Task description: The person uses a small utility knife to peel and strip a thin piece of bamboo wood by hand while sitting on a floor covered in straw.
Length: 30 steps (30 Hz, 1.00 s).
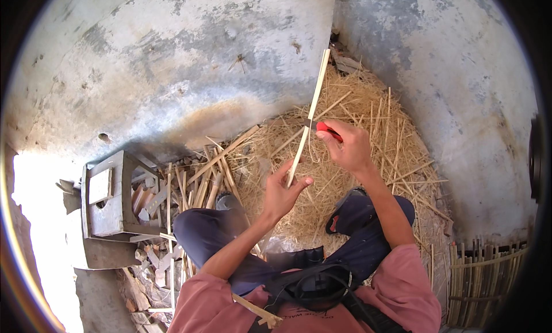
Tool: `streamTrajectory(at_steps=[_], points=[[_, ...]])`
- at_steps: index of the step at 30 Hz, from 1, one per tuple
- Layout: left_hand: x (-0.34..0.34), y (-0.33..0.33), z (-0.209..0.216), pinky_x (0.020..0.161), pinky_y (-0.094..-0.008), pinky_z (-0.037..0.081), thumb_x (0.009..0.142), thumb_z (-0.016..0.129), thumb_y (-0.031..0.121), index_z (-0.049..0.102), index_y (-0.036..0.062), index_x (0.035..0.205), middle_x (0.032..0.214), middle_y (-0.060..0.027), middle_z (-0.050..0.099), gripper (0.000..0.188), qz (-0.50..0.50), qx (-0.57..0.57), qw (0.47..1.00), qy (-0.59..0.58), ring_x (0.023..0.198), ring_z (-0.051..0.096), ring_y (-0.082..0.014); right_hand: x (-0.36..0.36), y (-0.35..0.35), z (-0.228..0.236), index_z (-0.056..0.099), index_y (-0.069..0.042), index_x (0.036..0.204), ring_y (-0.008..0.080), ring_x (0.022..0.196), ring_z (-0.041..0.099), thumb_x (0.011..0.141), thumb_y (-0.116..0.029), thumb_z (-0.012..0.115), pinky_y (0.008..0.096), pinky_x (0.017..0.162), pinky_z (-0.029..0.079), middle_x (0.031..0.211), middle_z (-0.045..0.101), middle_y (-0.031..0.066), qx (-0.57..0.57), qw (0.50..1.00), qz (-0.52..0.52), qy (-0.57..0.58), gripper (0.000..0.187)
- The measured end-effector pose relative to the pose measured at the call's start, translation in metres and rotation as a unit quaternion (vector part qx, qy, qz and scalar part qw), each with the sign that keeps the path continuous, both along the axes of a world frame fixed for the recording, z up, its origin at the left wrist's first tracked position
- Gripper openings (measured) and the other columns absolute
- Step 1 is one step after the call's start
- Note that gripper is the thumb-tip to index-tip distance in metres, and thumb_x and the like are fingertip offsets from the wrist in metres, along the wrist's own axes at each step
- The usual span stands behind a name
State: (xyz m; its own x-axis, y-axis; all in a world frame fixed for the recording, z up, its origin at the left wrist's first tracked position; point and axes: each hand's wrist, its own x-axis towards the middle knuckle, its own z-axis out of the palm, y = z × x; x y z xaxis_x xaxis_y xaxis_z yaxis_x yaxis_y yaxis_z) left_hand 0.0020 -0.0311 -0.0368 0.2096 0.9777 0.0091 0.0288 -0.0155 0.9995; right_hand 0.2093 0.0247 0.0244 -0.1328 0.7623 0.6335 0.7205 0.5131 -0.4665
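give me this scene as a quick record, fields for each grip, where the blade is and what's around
left grip: on the lower end of a pale split strip
right grip: holding a red-handled knife
blade: across the strip, near its middle
strip angle: tilted, upper end leaning right
ground ahead: heap of straw-like shavings
left side: grey box-like frame with an open side
lower right: slatted panel
backdrop: patchy grey wall
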Motion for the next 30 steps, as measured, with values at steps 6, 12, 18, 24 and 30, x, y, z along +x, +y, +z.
streamTrajectory(at_steps=[6,12,18,24,30], points=[[0.003,0.001,-0.002,0.056,-0.0224,0.033,0.090,0.087,0.013,0.066,0.0045,0.139,0.072,0.0101,0.048,0.054,0.003,0.001,1.000,-0.001,0.063,0.040,-0.0015,0.012,0.008,0.003,0.079,-0.008,0.107,0.0226,0.070,0.075,0.096,-0.034,0.076,0.0334,0.061,0.056,0.090,0.079,0.0078,0.031,0.999,-0.011,-0.005,0.028],[0.007,-0.007,-0.013,0.062,-0.0224,0.042,0.090,0.087,0.014,0.064,0.0028,0.141,0.105,0.0028,0.067,0.058,-0.029,0.005,1.000,0.000,0.068,0.045,-0.0023,0.045,0.023,0.016,0.079,-0.007,0.108,0.0242,0.069,0.073,0.097,-0.034,0.075,0.0337,0.061,0.055,0.085,0.078,0.0085,0.065,0.995,-0.076,-0.014,0.029],[0.008,-0.010,-0.018,0.065,-0.0235,0.045,0.090,0.087,0.014,0.063,0.0017,0.143,0.114,0.0009,0.069,0.060,-0.052,0.012,0.998,0.024,0.071,0.046,-0.0034,0.070,0.030,0.029,0.079,-0.008,0.110,0.0221,0.068,0.073,0.099,-0.034,0.074,0.0324,0.061,0.054,0.085,0.078,0.0092,-0.016,0.987,-0.157,0.005,0.028],[0.011,-0.008,-0.016,0.064,-0.0236,0.043,0.090,0.086,0.016,0.063,0.0025,0.143,0.106,0.0010,0.069,0.060,-0.057,-0.009,0.998,0.039,0.070,0.045,-0.0041,0.078,0.034,0.026,0.079,-0.010,0.111,0.0226,0.071,0.075,0.099,-0.033,0.074,0.0330,0.064,0.055,0.088,0.079,0.0095,0.064,0.985,-0.160,-0.002,0.027],[0.010,-0.006,-0.009,0.065,-0.0265,0.046,0.089,0.088,0.024,0.064,0.0008,0.141,0.095,0.0003,0.068,0.062,-0.074,-0.009,0.997,0.033,0.074,0.049,-0.0058,0.085,0.031,0.030,0.079,-0.011,0.112,0.0248,0.077,0.077,0.097,-0.035,0.075,0.0341,0.066,0.057,0.091,0.079,0.0108,0.096,0.978,-0.184,-0.026,0.028]])
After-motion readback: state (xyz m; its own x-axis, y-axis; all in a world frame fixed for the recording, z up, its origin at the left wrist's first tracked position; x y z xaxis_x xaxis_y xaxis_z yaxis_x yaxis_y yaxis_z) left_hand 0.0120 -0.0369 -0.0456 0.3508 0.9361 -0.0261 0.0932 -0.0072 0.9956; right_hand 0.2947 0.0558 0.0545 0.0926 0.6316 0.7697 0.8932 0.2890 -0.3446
